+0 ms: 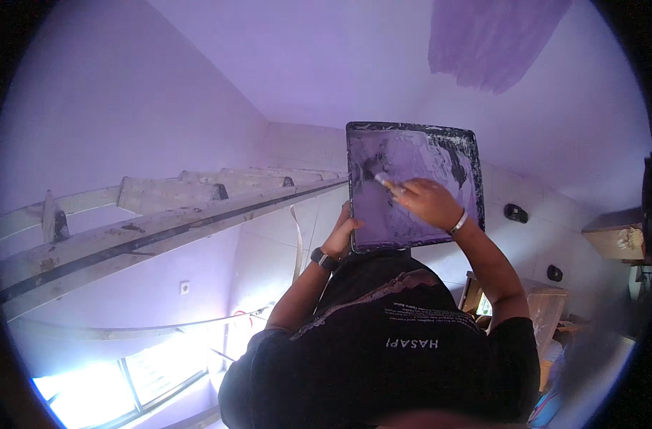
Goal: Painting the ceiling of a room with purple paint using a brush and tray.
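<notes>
A square black paint tray (419,227), smeared with lilac paint, is held up in front of my chest. My left hand (342,234) grips its left edge near the lower corner, the thumb showing on the rim side. Over the tray, my right hand (432,203) has its fingers closed round the pale handle of a paintbrush (381,178). The brush slants toward a dark patch in the tray's left half; its bristles are hard to make out against the paint. A dark watch sits on my left wrist, a pale band on the right.
A paint-spotted ladder (154,232) slants along the left, close to my left arm. The wall at upper right bears a darker purple patch (490,43). Black slippers (515,212) lie on the pale tiles. Wooden furniture (544,307) stands at right, a bright window (133,382) at lower left.
</notes>
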